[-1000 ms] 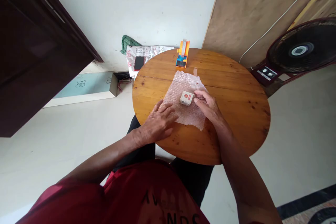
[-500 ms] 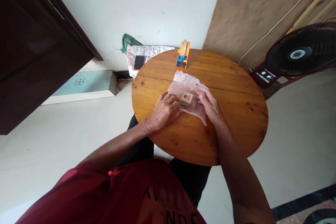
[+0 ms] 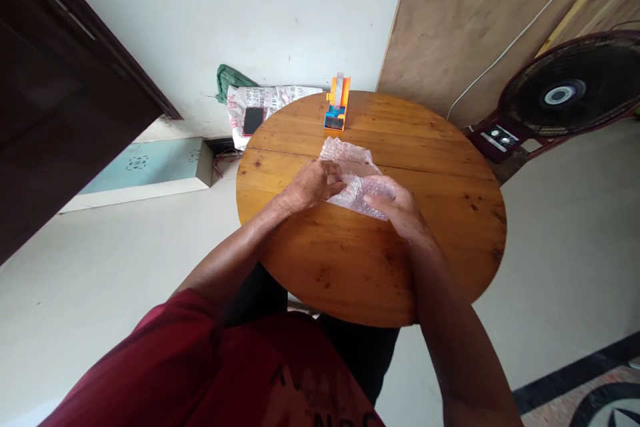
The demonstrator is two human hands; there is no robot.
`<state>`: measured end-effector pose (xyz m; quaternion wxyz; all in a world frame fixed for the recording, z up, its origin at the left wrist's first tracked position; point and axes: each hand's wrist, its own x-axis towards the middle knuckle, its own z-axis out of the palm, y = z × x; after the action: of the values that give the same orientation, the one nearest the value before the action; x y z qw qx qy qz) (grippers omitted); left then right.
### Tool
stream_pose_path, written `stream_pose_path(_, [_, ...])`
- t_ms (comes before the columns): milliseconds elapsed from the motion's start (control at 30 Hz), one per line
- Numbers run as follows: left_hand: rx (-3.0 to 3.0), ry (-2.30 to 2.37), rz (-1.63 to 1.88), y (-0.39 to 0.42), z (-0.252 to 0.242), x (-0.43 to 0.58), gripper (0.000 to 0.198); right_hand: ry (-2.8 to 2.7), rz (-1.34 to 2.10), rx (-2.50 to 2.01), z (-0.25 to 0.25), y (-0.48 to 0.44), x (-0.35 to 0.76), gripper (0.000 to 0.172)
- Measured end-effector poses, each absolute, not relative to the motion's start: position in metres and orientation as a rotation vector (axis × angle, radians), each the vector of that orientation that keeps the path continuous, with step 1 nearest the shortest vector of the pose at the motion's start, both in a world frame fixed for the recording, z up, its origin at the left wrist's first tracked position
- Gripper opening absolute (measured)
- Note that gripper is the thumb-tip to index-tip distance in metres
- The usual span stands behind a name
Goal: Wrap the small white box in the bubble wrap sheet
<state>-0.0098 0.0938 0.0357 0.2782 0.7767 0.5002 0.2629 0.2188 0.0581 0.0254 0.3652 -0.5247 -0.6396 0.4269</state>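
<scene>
A sheet of bubble wrap [image 3: 357, 203] lies on the round wooden table [image 3: 330, 250], its near part folded over the small white box, which is now covered and only faintly made out beneath the plastic. My left hand [image 3: 315, 183] is at the left side of the fold, its fingers curled in on the wrap. On the right, my right hand [image 3: 397, 203] grips the folded wrap, thumb on the near side and fingers reaching over the top. The far part of the sheet stays flat on the wood.
An orange and blue tape dispenser [image 3: 337, 103] with a roll of tape stands at the table's far edge. Behind the left edge, a black phone-like device [image 3: 253, 121] rests on a white printed sack [image 3: 275, 99]. A dark fan [image 3: 560, 93] stands at right, a long box [image 3: 145, 163] on the floor at left.
The near edge of the bubble wrap has been lifted and folded away from me over the box, hiding it. Both hands have taken hold of the wrap. The view has shifted slightly.
</scene>
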Motion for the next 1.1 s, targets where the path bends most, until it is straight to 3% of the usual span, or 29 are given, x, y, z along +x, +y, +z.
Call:
stream_pose_path(133, [1.881,1.264,0.805,0.095,0.022,-0.009,0.016,-1.595,1.100,-1.388,0.023,0.057,0.210,0.027])
stream_pose_path(300, [1.712,1.086,0.890,0.099,0.010,-0.009,0.019,-1.457,1.112,-1.441,0.015,0.057,0.206,0.029])
stream_pose_path(767, [1.612,0.946,0.668,0.086,0.028,-0.017,0.013,-1.749,1.236,-1.474,0.027,0.055,0.223,0.021])
stream_pose_path(1100, [1.571,0.920,0.703,0.091,0.016,-0.016,0.015,-1.814,0.900,-1.555,0.021,0.054,0.210,0.018])
